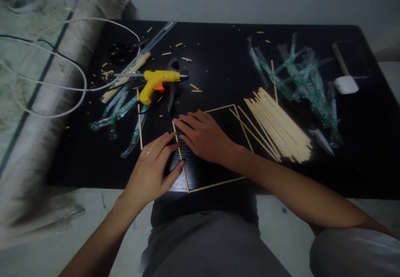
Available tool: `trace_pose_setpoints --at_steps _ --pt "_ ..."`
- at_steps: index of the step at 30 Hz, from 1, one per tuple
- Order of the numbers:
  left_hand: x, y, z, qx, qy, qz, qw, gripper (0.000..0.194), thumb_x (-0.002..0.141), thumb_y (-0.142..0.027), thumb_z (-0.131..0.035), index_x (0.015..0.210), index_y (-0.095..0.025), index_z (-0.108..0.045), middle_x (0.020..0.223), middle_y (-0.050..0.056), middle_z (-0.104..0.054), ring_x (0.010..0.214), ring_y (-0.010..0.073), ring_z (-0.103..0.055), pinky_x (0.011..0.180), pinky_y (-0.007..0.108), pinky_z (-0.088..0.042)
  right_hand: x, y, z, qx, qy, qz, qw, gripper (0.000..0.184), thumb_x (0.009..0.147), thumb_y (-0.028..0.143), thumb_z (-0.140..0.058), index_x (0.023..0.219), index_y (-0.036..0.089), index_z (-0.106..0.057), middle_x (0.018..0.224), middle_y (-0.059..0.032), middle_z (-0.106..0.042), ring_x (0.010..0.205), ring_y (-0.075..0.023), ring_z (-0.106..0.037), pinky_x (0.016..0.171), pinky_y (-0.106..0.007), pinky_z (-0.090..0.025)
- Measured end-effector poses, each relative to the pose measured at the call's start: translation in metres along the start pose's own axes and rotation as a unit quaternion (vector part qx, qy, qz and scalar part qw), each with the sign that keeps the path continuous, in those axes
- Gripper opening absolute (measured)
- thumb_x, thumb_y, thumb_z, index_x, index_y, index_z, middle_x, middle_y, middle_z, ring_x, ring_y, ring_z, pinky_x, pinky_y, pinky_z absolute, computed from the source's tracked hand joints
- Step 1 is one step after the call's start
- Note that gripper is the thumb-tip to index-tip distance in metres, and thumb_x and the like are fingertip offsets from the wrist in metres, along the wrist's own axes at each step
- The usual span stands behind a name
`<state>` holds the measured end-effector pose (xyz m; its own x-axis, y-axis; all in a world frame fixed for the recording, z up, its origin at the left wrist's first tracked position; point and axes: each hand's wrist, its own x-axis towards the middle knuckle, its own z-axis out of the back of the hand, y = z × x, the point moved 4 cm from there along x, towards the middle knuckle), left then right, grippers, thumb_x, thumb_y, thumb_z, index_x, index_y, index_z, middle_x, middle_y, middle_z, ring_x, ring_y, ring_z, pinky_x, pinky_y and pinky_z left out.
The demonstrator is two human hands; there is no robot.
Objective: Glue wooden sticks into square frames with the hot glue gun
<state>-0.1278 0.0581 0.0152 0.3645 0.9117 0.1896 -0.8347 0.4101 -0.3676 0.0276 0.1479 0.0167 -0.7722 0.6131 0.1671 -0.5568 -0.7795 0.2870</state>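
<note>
A four-sided frame of thin wooden chopsticks (215, 184) lies on the black table in front of me. My left hand (153, 166) is beside its left side, fingers apart, with the fingertips and thumb touching that stick. Across the upper left corner, my right hand (204, 137) lies flat with fingers stretched, hiding part of the top stick. Neither hand is wrapped round anything. Just beyond my hands rests a yellow hot glue gun (159, 76) on its side, a glue stick protruding from its back and a small red light showing.
A pile of chopsticks (278, 127) lies right of the frame, near scissors (321, 139) and torn plastic wrappers (306, 72). A white earbud case (346, 84) sits at far right. On the left are more chopsticks (128, 76), black-handled scissors (120, 53) and a looping white cable (84, 81).
</note>
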Motion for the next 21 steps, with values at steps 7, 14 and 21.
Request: trace_pose_setpoints --at_steps 7,14,21 --pt "0.0 0.0003 0.0005 0.001 -0.004 0.002 1.0 0.038 0.102 -0.038 -0.061 0.135 -0.019 -0.057 0.156 0.016 -0.057 0.147 0.034 -0.053 0.118 0.053 -0.047 0.0017 0.0018 0.0 -0.003 0.005 -0.001 1.0 0.044 0.11 0.022 -0.043 0.151 0.012 -0.057 0.15 -0.0178 -0.062 0.137 -0.0349 -0.054 0.12 -0.058 -0.038" --pt "0.0009 -0.0002 0.0012 -0.005 -0.003 0.003 1.0 0.037 0.103 -0.038 -0.06 0.135 -0.019 -0.058 0.155 0.016 -0.057 0.147 0.0339 -0.053 0.119 0.052 -0.046 0.0024 0.0033 0.0001 -0.015 0.027 -0.003 1.0 0.047 0.111 0.021 -0.039 0.153 0.01 -0.055 0.153 -0.0177 -0.059 0.137 -0.0356 -0.051 0.122 -0.056 -0.035" --pt "0.0009 -0.0004 0.0005 -0.004 -0.004 0.004 1.0 0.038 0.102 -0.037 -0.062 0.135 -0.018 -0.058 0.155 0.016 -0.057 0.147 0.0335 -0.053 0.12 0.051 -0.045 0.0019 0.003 -0.0011 -0.012 0.011 0.003 1.0 0.045 0.109 0.02 -0.042 0.151 0.009 -0.056 0.15 -0.0192 -0.06 0.135 -0.0342 -0.052 0.121 -0.055 -0.036"
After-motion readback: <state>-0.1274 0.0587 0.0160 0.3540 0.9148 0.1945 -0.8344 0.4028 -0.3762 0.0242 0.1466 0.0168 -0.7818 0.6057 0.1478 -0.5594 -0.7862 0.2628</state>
